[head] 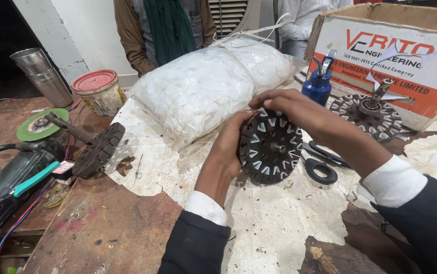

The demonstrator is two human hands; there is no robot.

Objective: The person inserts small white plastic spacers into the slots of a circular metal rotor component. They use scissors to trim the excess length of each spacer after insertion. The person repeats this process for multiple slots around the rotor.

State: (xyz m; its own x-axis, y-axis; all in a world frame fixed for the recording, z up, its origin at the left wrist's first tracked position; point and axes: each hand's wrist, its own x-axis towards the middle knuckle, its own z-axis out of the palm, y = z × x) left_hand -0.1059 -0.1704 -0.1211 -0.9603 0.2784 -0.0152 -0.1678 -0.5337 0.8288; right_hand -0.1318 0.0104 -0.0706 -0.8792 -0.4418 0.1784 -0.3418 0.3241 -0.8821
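Note:
My left hand [227, 152] grips the left edge of a dark round slotted metal core [269, 147], held upright above the bench. White slips of insulation show in its slots. My right hand [294, 111] reaches over the core's top rim, fingertips pinched at a slot near the upper left. Both sleeves are dark with white cuffs.
A big clear bag of white paper pieces [203, 86] lies behind the core. A second core on a shaft [94, 147] lies left, a third [370, 114] right by a cardboard box [406, 56]. Black scissors [322, 162], a blue oil can [318, 81], an angle grinder [10, 172], a red-lidded tub [98, 91]; two people stand behind.

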